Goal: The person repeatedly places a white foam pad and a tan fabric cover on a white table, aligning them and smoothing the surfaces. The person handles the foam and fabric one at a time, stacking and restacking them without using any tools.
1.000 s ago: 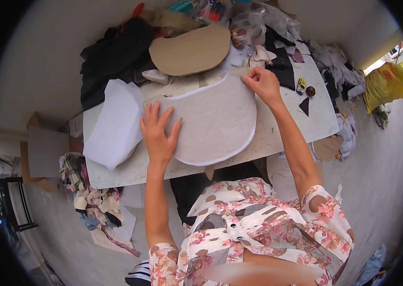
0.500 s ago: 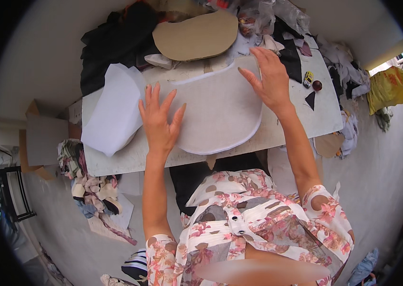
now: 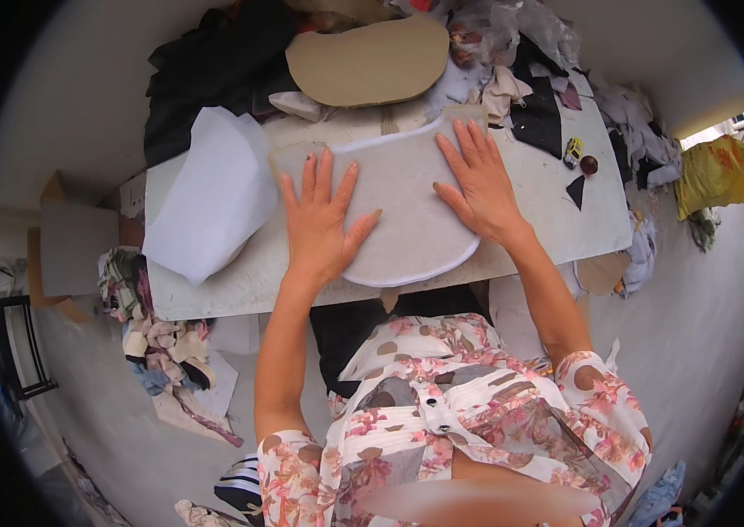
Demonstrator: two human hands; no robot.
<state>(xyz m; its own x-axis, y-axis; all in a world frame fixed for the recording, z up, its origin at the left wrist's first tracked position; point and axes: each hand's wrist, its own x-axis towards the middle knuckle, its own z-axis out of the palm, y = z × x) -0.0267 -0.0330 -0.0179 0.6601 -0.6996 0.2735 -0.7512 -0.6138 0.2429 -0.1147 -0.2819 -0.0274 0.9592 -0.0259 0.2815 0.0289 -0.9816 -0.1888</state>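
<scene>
A white-topped worktable is standing before the person, and a grey bib-shaped fabric panel with white edging is lying flat near its front edge. White sheeting is lying left of the panel; a curved brown cardboard cutout is lying beyond it. The left hand is resting on the panel's left side, fingers spread open; the right hand is resting on its right side, fingers extended, thumb apart. A yellow toy car, a black triangular scrap and a dark red ball are lying farther right.
</scene>
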